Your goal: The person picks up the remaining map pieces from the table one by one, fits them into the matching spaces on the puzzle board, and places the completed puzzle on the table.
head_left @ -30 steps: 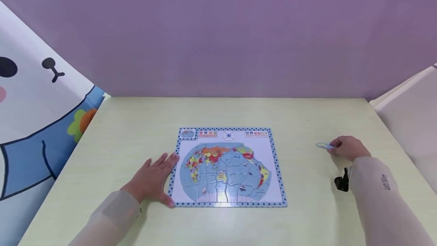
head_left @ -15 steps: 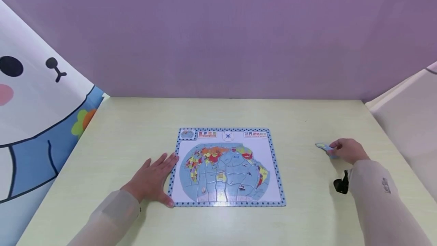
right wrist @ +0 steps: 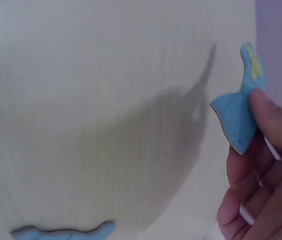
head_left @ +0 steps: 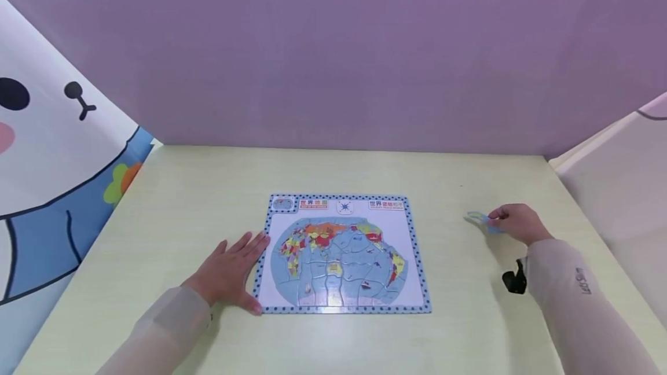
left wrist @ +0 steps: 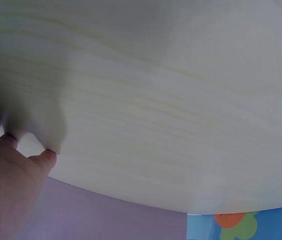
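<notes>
Between the thumb and fingers of my right hand (head_left: 519, 224) is a light blue jigsaw puzzle piece (right wrist: 235, 115) with a yellow patch. In the right wrist view it is tilted above the table, and its shadow falls apart from it. A world map puzzle board (head_left: 417, 259) with a dotted blue border lies flat, to the left of this hand. Interlocked pieces (head_left: 354, 259) make up most of its map, with bare white at the map's upper right. Fingers spread, my left hand (head_left: 229, 274) rests at the board's left edge; the left wrist view shows only part of it.
Another light blue piece with a wavy edge (right wrist: 63, 234) shows at the bottom of the right wrist view, cut off by the frame. Behind the pale wooden table (head_left: 333, 340) rises a purple wall (head_left: 333, 62). A cartoon-printed panel (head_left: 57, 149) borders the left side.
My right hand has raised the jigsaw puzzle piece off the table and carried it a little leftward. The left hand stays at the board, while the head view has shifted slightly.
</notes>
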`<action>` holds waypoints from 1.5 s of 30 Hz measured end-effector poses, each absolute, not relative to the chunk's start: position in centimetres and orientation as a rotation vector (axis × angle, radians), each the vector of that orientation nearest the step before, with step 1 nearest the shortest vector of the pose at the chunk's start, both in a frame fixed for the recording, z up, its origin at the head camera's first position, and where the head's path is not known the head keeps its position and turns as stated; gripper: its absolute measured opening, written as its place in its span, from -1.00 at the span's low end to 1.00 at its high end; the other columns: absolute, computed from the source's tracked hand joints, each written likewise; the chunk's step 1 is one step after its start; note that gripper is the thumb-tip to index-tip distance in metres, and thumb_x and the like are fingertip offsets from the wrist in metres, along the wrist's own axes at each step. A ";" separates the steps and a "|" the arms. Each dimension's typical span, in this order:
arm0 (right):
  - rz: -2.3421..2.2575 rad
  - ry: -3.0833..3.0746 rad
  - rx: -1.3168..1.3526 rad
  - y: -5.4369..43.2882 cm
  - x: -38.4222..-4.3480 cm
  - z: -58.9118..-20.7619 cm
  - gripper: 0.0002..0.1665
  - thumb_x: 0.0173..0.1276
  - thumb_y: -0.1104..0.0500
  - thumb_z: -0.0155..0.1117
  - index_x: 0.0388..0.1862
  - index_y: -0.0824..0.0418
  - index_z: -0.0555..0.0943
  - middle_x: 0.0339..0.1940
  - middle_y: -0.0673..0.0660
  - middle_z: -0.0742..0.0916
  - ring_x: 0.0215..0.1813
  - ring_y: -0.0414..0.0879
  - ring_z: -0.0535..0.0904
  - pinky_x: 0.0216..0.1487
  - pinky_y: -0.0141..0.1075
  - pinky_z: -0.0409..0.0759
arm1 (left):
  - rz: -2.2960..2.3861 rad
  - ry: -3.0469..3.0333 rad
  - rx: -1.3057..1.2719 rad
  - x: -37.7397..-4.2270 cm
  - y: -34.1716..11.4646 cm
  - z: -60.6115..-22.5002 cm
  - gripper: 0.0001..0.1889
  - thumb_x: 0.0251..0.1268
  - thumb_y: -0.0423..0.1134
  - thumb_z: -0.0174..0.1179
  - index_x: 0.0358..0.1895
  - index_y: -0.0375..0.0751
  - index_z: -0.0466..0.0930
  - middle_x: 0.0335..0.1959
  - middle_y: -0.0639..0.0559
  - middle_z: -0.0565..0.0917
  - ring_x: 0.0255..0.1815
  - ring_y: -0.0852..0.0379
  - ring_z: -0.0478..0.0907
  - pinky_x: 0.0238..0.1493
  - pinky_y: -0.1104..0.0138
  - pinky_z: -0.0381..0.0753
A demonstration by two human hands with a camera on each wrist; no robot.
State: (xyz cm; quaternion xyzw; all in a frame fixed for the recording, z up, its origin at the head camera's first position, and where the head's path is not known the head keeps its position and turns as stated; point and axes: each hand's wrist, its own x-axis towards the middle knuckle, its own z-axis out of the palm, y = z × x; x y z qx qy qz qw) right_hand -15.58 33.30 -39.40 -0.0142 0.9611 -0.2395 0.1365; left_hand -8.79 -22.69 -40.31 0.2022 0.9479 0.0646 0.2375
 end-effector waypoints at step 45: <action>-1.115 2.583 0.222 16.5 -17.4 -40.5 -0.76 0.37 0.29 0.19 -0.07 0.41 0.62 0.02 0.36 0.63 0.01 0.16 0.50 0.04 -0.08 0.50 | 0.161 2.580 0.533 -8.8 -22.4 -39.5 0.33 -0.40 0.39 0.44 0.51 -0.22 0.02 0.52 -0.14 0.08 0.51 -0.21 -0.10 0.33 -0.31 -0.07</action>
